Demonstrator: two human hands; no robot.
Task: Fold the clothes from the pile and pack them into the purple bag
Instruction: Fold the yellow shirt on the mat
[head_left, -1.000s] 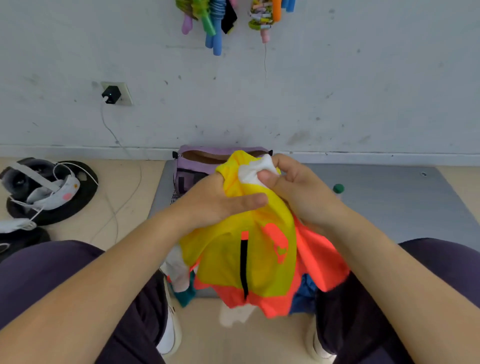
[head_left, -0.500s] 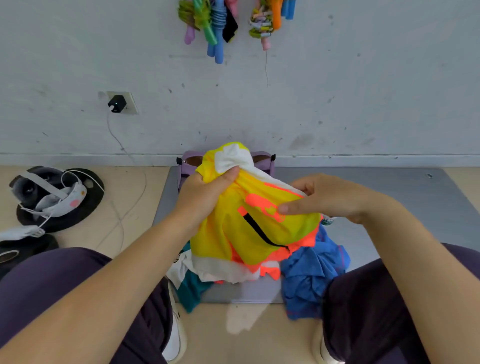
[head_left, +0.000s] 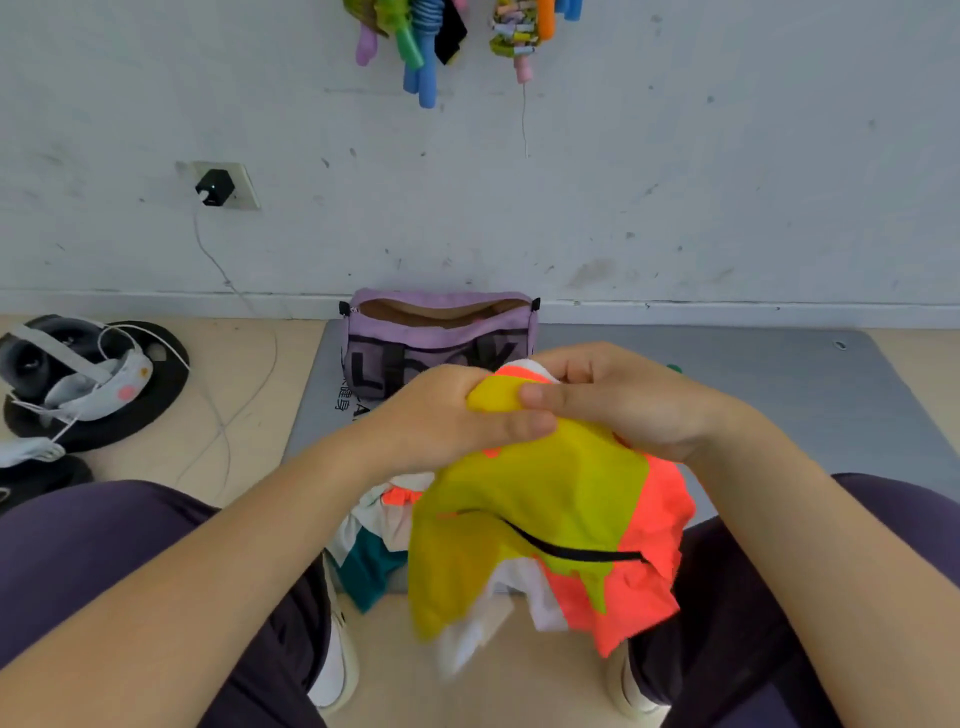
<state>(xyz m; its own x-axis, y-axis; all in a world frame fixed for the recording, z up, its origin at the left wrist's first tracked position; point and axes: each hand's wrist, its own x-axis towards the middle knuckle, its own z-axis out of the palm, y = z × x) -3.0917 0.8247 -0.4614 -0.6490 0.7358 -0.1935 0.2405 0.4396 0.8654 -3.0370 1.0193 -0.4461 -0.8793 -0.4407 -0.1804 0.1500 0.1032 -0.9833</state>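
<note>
Two hands are on one garment, so you are at the start of a fold and not yet at the packing; off to the far left a headset (head_left: 78, 371) on a dark round pad and a loose white cable (head_left: 228, 410) lie on the wood floor, well apart from your work. Your left hand (head_left: 452, 421) has its fingers curled round the top of the yellow-and-orange garment (head_left: 545, 519), thumb laid across the front, and the cloth hangs bunched between your knees with nothing squared up. Beneath it the rest of the pile (head_left: 371, 556) shows teal and white on the near edge of the grey mat (head_left: 779, 395). Your right hand (head_left: 623, 400) pinches that same top edge just beside the left, the two touching. Beyond your knuckles the purple bag (head_left: 441, 338) stands against the wall with its zip mouth open. Judging from this, your next move calls for parting your hands along the edge to spread the garment flat, then folding it small enough for that narrow opening
</note>
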